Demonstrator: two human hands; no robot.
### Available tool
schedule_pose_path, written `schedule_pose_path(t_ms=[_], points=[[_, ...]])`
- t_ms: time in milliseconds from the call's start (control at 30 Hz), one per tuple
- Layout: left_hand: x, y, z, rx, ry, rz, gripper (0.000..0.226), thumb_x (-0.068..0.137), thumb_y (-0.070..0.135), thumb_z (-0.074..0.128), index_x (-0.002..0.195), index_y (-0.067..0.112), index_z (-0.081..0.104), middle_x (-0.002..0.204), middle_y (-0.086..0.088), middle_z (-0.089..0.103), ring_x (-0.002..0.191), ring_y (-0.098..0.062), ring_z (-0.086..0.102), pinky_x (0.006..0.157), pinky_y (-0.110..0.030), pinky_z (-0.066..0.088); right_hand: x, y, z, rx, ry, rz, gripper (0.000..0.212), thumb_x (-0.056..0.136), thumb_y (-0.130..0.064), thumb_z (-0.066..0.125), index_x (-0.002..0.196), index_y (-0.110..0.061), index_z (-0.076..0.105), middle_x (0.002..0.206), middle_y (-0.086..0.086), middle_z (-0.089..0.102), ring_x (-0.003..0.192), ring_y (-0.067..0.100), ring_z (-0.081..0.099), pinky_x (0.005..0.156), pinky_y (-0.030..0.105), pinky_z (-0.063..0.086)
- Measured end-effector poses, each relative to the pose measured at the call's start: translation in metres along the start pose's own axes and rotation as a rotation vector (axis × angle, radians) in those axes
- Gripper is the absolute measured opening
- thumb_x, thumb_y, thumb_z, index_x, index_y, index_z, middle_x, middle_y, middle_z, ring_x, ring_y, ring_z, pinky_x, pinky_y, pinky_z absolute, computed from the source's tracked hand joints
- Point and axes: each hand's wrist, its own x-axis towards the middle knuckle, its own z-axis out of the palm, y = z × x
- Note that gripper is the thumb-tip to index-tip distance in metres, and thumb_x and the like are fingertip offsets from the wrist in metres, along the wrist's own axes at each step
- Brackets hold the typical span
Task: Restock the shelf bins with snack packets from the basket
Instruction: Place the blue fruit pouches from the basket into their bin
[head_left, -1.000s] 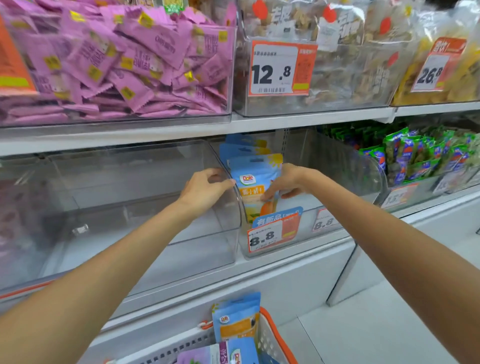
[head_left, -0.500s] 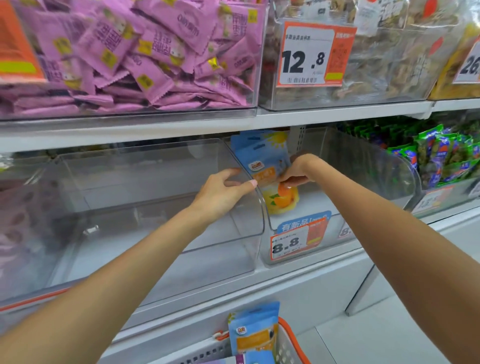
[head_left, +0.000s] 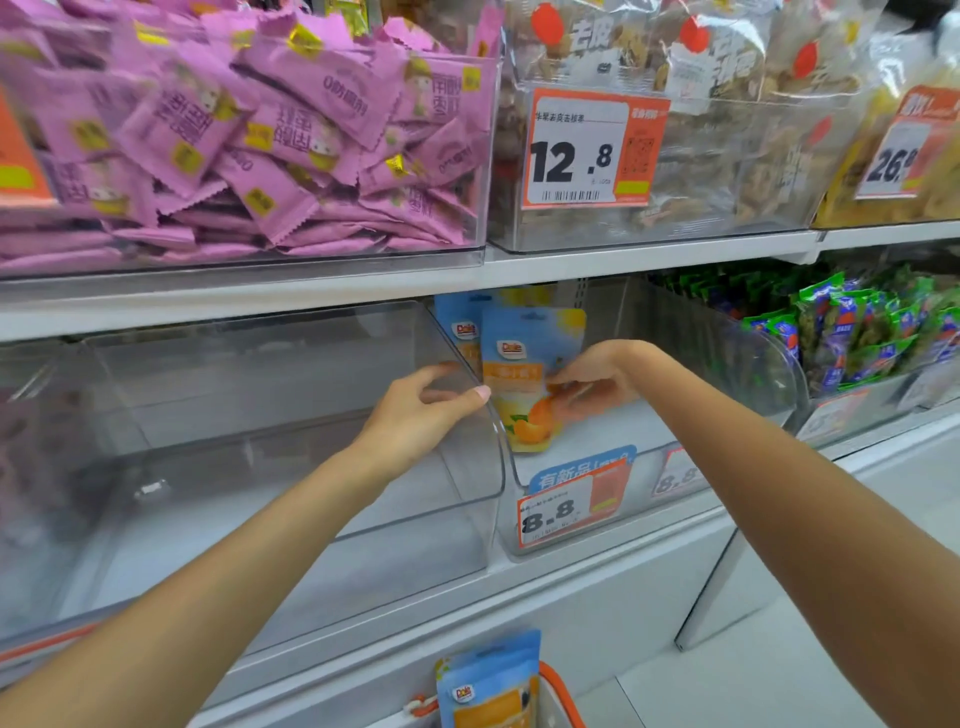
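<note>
A blue and orange Dole snack packet (head_left: 524, 364) stands upright in a clear shelf bin (head_left: 727, 374) marked 8.8, with another Dole packet (head_left: 460, 325) behind it. My right hand (head_left: 597, 376) reaches into that bin and holds the front packet at its right edge. My left hand (head_left: 421, 410) grips the curved clear wall (head_left: 493, 431) between this bin and the one to its left. At the bottom edge, a further Dole packet (head_left: 491, 680) sticks out of the orange-rimmed basket (head_left: 563, 691).
The clear bin (head_left: 234, 441) on the left holds nothing I can see. Above are bins of pink packets (head_left: 249, 130) and clear bags (head_left: 701, 104) priced 12.8. Green and blue packets (head_left: 872, 327) fill the bin at right. Pale floor (head_left: 779, 675) lies lower right.
My right hand has shifted slightly on the front packet, which now stands more upright in the bin. My left hand stays on the bin wall. The view moved a little.
</note>
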Motion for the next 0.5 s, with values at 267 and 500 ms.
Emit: schedule_pose_path(t_ms=[267,500], points=[[-0.002,0.002,0.003,-0.035,0.013,0.004,0.052,0.086,0.04,0.064,0.134,0.028,0.047,0.099,0.01,0.059,0.102,-0.014,0.059,0.08,-0.027,0.05,-0.001,-0.005,0.022,-0.25,-0.039,-0.066,0.03,0.1,-0.018,0.047,0.123,-0.002,0.057,0.124,0.008,0.062,0.113,0.02,0.06,0.103,0.032,0.045],[-0.004,0.005,0.003,0.027,-0.011,-0.021,0.057,0.089,0.043,0.059,0.14,0.026,0.041,0.115,0.003,0.057,0.11,-0.018,0.057,0.088,-0.032,0.05,-0.011,-0.005,0.022,-0.281,-0.028,-0.129,0.036,0.094,-0.024,0.057,0.125,-0.006,0.051,0.125,0.01,0.059,0.109,0.024,0.06,0.095,0.035,0.05]])
